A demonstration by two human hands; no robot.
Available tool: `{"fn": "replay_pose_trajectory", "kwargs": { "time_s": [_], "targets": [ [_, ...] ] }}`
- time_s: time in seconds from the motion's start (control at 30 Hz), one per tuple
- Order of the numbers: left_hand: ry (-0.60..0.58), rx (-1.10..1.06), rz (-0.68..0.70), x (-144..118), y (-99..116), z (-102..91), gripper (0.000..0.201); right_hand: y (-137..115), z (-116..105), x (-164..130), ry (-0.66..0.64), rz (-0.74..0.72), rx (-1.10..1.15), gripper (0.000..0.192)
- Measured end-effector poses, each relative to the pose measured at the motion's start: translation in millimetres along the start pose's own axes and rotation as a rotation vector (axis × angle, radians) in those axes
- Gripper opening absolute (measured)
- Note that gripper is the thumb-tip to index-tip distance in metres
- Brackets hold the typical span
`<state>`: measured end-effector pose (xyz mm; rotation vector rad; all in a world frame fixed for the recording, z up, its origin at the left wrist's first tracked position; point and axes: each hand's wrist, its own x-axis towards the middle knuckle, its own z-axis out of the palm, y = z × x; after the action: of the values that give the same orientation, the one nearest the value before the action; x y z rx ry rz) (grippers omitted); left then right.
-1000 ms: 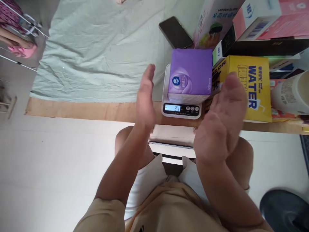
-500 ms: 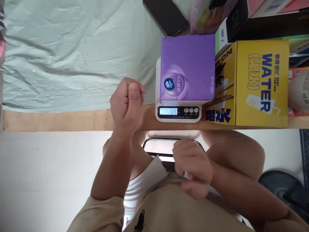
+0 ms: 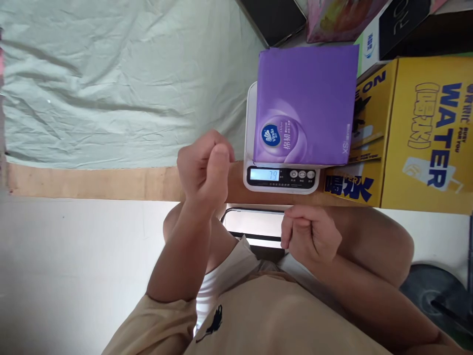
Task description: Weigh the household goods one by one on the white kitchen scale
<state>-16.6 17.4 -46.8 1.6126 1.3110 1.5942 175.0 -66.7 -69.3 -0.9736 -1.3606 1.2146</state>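
Note:
My left hand (image 3: 205, 167) is closed in a fist above the table's wooden front edge, thumb folded over the fingers; nothing shows in it. Lower and to the right, my right hand (image 3: 312, 234) is held over my lap, also curled shut with nothing visible inside. Right of my left fist, a purple Vinda tissue pack (image 3: 306, 98) rests on a white digital scale (image 3: 249, 148). The scale's lit display (image 3: 264, 174) appears to read 79. Neither hand touches the pack or the scale.
A yellow WATER box (image 3: 424, 143) stands right of the tissue pack. Behind are a dark phone-like slab (image 3: 273, 19), a pink box (image 3: 343, 19) and a black box (image 3: 404, 29). Pale green cloth (image 3: 129, 88) covers the table up to its wooden edge (image 3: 92, 182).
My right hand has turned over and moved slightly right and up. The left fist stays closed, a little tilted. The display figure went from about 64 to 79. The view has shifted left.

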Motion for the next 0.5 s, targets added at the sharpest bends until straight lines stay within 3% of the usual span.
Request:
{"fn": "replay_pose_trajectory", "kwargs": {
  "time_s": [0.13, 0.27, 0.37, 0.5],
  "targets": [
    [0.088, 0.008, -0.047, -1, 3, 8.3, 0.037, 0, -3, -4, 0.015, 0.144, 0.049, 0.024],
    [0.14, -0.001, -0.107, 2, 2, 13.0, 0.016, 0, -4, -4, -0.038, 0.19, 0.103, 0.052],
    [0.126, -0.007, -0.084, 4, 0, 12.9, 0.023, -2, -1, 1, -0.13, 0.161, 0.125, 0.073],
    [0.07, -0.05, -0.079, 1, 1, 12.1, 0.042, -5, 3, 8, -0.227, 0.184, 0.069, 0.072]
  ]
}}
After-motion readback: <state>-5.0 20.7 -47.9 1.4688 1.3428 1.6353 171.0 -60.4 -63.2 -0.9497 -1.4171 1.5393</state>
